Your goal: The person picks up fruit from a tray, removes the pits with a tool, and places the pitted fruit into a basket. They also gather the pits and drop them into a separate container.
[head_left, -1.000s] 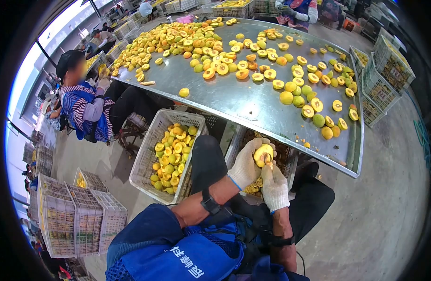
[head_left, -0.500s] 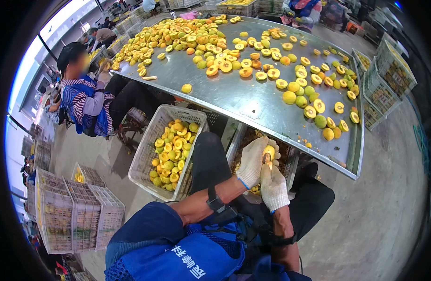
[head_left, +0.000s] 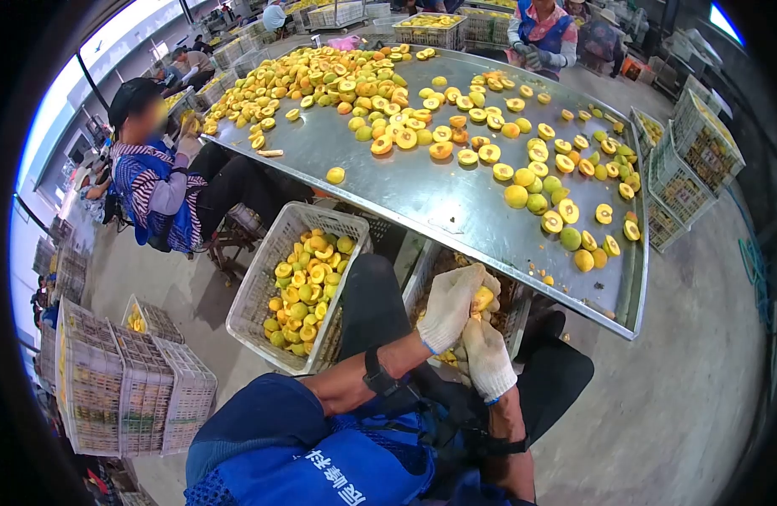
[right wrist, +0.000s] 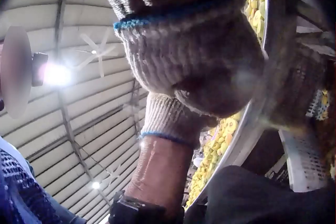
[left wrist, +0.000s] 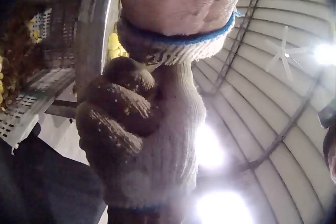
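Note:
In the head view, my gloved left hand (head_left: 456, 305) holds a yellow peach half (head_left: 483, 298), mostly covered by its fingers. Just below it, my gloved right hand (head_left: 488, 361) works at the fruit, thumb side toward the cut. The left wrist view shows curled, stained glove fingers (left wrist: 121, 113) where the two hands meet. I cannot tell what the right hand grips, since it is mostly hidden. Both hands are over a crate (head_left: 517, 325) of brown and yellow scraps between the knees. Above them, a metal table (head_left: 388, 190) bears many cut peaches (head_left: 321, 80).
Left of the knees stands a crate (head_left: 245, 316) of peach halves. The table's raised metal edge (head_left: 566, 301) runs close in front of the hands. A person (head_left: 156, 190) sits at the left; another (head_left: 544, 38) is across the table. Stacked crates (head_left: 123, 384) stand at lower left.
The peach half's cut face showed upward; now it is turned and more covered by the fingers. Both hands have dropped slightly, still together. The person across the table shows more as the head view shifts.

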{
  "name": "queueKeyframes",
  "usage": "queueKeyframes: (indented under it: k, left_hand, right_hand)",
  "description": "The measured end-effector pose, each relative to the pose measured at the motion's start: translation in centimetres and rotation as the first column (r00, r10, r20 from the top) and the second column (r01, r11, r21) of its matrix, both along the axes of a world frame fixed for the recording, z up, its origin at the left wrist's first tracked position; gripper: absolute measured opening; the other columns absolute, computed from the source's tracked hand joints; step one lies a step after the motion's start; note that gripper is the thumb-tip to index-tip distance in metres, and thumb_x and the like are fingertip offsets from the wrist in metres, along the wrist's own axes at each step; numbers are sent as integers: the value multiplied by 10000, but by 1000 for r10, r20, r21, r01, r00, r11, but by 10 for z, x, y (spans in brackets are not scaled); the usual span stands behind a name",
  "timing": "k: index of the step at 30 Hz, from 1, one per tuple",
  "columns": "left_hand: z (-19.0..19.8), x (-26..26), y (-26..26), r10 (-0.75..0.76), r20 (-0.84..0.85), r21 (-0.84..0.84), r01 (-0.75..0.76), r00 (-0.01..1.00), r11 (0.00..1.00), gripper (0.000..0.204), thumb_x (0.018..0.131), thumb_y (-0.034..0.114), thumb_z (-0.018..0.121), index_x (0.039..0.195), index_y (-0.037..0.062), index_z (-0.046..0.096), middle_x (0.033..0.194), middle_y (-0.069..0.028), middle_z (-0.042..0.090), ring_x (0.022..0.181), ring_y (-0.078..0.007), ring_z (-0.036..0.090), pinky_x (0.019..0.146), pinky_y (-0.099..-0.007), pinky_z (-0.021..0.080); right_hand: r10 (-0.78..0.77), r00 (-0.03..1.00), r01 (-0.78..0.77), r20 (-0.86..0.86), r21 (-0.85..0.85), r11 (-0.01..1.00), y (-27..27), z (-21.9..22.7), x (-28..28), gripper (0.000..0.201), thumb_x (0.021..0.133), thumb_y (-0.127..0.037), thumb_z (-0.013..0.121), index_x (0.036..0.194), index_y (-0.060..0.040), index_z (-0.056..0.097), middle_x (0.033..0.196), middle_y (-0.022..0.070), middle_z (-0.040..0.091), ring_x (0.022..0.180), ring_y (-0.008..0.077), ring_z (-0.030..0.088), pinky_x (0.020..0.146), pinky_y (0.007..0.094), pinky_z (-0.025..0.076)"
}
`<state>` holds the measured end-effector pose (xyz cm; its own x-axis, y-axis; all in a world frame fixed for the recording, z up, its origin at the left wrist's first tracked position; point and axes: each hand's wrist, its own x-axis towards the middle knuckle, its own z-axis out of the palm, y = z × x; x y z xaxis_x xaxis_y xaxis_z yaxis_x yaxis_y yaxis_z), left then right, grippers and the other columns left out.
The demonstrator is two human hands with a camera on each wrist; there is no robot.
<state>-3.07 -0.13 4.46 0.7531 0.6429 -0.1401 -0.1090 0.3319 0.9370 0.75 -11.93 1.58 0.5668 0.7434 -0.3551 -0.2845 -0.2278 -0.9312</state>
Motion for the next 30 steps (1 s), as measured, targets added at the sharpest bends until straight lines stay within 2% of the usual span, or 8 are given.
queueKeyframes:
  k: [2,5,12,19,24,26,28,30]
  left_hand:
    - [-3,1,3,-99,64,-13,100,993,995,428,1049,304,486,895,-42,686,814,-137,689,685,-168,649,642,-294,530]
    - [-15,6,13,-292,235,110,273,927,956,490,1059,344,496,835,-55,673,784,-148,670,679,-198,639,639,-313,523]
    - [-20,18,22,-446,256,75,443,858,893,575,1069,372,474,744,-65,661,751,-171,653,659,-239,621,613,-342,512]
    - [-22,27,23,-397,82,-83,403,914,911,572,1071,393,442,770,-38,666,749,-148,663,629,-207,627,604,-326,518]
    - [-36,31,19,-326,80,-122,334,942,935,524,1071,404,431,854,-11,667,780,-125,664,645,-207,642,609,-330,525]
    - [-44,33,20,-309,64,-139,316,949,939,509,1071,407,427,891,-4,666,792,-117,666,651,-213,647,615,-335,530]
    - [-51,36,23,-218,132,-564,254,967,786,471,1075,406,427,972,9,658,835,-112,679,671,-227,659,638,-351,545]
    - [-67,41,28,-208,148,-608,255,967,752,479,1075,430,423,1010,16,654,850,-109,681,693,-234,665,662,-354,554]
  right_hand:
    - [47,959,-61,-281,-42,997,-6,9,5,367,1077,-417,435,835,-147,496,599,-42,416,408,74,348,353,262,283]
    - [127,893,-109,-433,67,992,-17,1,11,408,1073,-490,457,842,-156,490,605,-33,422,401,81,347,351,254,284]
    - [124,876,-89,-465,97,991,-21,-13,20,443,1059,-559,464,907,-149,537,652,1,495,410,106,422,340,245,321]
    - [53,919,-19,-390,90,996,-14,-34,28,413,1064,-528,469,918,-147,533,650,1,494,398,95,403,331,239,305]
    - [247,796,-119,-553,257,959,-19,-46,40,407,1058,-533,498,959,-141,546,663,7,505,396,94,401,327,239,305]
    - [189,847,-88,-497,220,971,-19,-52,38,416,1056,-526,491,923,-136,544,656,2,493,399,92,382,338,240,292]
    - [130,892,-54,-434,183,982,-19,-54,36,427,1054,-519,484,886,-131,543,649,-3,481,402,90,363,348,240,278]
    - [38,867,40,-496,145,989,-17,-57,36,465,1034,-581,517,927,-130,545,649,2,486,396,95,368,340,243,285]
